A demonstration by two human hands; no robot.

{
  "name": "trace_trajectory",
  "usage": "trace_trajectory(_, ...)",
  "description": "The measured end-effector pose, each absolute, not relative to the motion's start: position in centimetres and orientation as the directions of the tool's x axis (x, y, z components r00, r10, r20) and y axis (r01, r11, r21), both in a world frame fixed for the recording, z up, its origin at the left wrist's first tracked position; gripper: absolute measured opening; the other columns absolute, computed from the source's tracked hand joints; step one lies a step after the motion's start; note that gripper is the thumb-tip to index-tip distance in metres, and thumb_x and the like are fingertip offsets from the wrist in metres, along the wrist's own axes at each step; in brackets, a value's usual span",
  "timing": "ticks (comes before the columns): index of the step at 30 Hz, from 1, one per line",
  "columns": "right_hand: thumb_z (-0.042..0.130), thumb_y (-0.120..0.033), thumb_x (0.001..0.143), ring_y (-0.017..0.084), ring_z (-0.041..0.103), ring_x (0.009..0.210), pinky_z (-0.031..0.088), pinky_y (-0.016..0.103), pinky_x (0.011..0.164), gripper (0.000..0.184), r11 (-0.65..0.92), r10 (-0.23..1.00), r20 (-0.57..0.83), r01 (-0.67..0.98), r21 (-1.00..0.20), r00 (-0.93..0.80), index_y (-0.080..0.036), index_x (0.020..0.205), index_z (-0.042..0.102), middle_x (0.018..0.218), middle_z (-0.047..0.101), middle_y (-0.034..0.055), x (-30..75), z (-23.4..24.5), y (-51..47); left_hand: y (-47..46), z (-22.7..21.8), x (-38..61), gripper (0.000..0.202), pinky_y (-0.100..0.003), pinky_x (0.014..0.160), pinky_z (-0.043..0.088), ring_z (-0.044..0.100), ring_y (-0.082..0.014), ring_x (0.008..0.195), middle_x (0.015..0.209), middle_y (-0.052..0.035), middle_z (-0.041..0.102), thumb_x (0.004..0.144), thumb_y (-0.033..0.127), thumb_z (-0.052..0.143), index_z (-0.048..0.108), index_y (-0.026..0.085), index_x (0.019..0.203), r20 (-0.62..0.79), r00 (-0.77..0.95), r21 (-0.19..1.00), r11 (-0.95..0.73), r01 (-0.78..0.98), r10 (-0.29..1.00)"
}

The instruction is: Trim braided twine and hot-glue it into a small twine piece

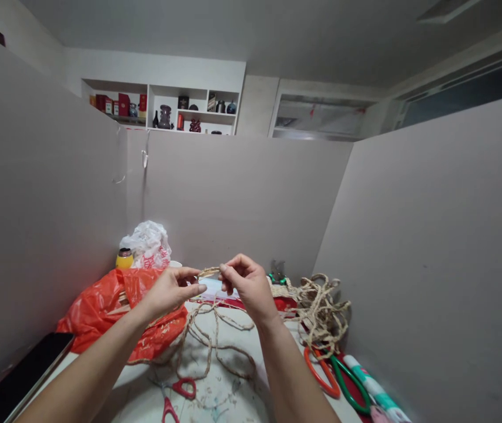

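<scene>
A length of tan braided straw cord (209, 271) is stretched between my two hands above the table. My left hand (176, 288) pinches its left end, thumb held a little below the other fingers. At the right end, my right hand (244, 282) grips the cord between thumb and forefinger. Loose loops of the same cord (233, 349) trail over the white tabletop (228, 405) below my hands. Red-handled scissors (178, 395) lie in front of the loops.
An orange plastic bag (101, 299) with straw strips sits left, beside a dark phone or tablet (22, 376). A white bag (149, 244) and yellow jar (124, 258) stand behind. Right lie bundled cord (321, 311), orange handles (321, 373) and green handles (350, 385). Grey partitions (233, 194) enclose the table.
</scene>
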State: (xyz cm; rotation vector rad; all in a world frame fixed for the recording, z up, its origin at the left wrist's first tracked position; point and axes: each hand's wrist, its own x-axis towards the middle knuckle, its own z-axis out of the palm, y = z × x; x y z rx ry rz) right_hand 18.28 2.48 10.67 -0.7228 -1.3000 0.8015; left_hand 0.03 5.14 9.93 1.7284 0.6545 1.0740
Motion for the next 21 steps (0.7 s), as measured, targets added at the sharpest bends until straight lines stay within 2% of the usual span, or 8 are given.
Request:
trace_trajectory(4, 0.076, -0.036, 0.071, 0.008, 0.054, 0.041, 0.040, 0.017, 0.037, 0.029, 0.539, 0.842, 0.533, -0.102, -0.836, 0.077, -0.018, 0.067, 0.053, 0.053, 0.062, -0.0037, 18.0, 10.6, 2.5, 5.1, 9.6, 0.5, 0.023, -0.019, 0.049, 0.033, 0.046, -0.0069, 0.052, 0.062, -0.0002, 0.062, 0.071, 0.034, 0.073, 0.075, 0.012, 0.079, 0.390, 0.396, 0.918, -0.383, -0.100, 0.831)
trace_trajectory(7, 0.075, -0.036, 0.071, 0.009, 0.056, 0.042, 0.040, 0.017, 0.037, 0.029, 0.526, 0.850, 0.523, -0.109, -0.843, 0.062, -0.018, 0.067, 0.053, 0.054, 0.063, -0.0032, 17.7, 10.6, 2.4, 5.3, 9.4, 0.6, 0.027, -0.019, 0.041, 0.027, 0.039, -0.0051, 0.041, 0.051, 0.0036, 0.053, 0.073, 0.038, 0.070, 0.071, 0.011, 0.075, 0.390, 0.350, 0.921, -0.362, -0.146, 0.852)
trace_trajectory(9, 0.075, -0.036, 0.071, 0.009, 0.057, 0.042, 0.041, 0.017, 0.038, 0.029, 0.511, 0.859, 0.510, -0.117, -0.852, 0.043, -0.018, 0.067, 0.053, 0.056, 0.065, -0.0024, 17.5, 10.5, 2.3, 5.3, 9.4, 0.5, 0.028, -0.019, 0.039, 0.028, 0.039, -0.0053, 0.039, 0.049, 0.0045, 0.051, 0.073, 0.040, 0.070, 0.070, 0.011, 0.074, 0.388, 0.327, 0.920, -0.344, -0.186, 0.862)
trace_trajectory(14, 0.075, -0.039, 0.069, 0.011, 0.061, 0.045, 0.044, 0.019, 0.040, 0.030, 0.451, 0.889, 0.457, -0.118, -0.884, -0.028, -0.018, 0.068, 0.054, 0.059, 0.068, -0.0001, 17.1, 10.4, 2.3, 5.5, 9.7, 0.3, 0.032, -0.019, 0.046, 0.041, 0.050, -0.0076, 0.047, 0.058, 0.0010, 0.058, 0.070, 0.040, 0.073, 0.070, 0.011, 0.082, 0.367, 0.324, 0.910, -0.264, -0.320, 0.872)
trace_trajectory(17, 0.077, -0.040, 0.067, 0.013, 0.063, 0.047, 0.046, 0.020, 0.040, 0.032, 0.414, 0.904, 0.421, -0.098, -0.905, -0.074, -0.018, 0.068, 0.054, 0.061, 0.070, 0.0013, 16.8, 10.2, 2.4, 5.7, 9.8, 0.2, 0.033, -0.018, 0.049, 0.044, 0.053, -0.0074, 0.053, 0.065, -0.0002, 0.061, 0.068, 0.038, 0.076, 0.069, 0.012, 0.087, 0.346, 0.328, 0.894, -0.203, -0.399, 0.879)
trace_trajectory(21, 0.077, -0.040, 0.065, 0.013, 0.063, 0.047, 0.045, 0.019, 0.041, 0.032, 0.394, 0.911, 0.399, -0.070, -0.917, -0.103, -0.018, 0.068, 0.055, 0.056, 0.067, -0.0013, 16.4, 10.0, 2.4, 5.7, 9.8, 0.2, 0.028, -0.017, 0.049, 0.044, 0.054, -0.0072, 0.057, 0.071, -0.0024, 0.063, 0.070, 0.033, 0.076, 0.069, 0.011, 0.086, 0.321, 0.370, 0.876, -0.125, -0.465, 0.872)
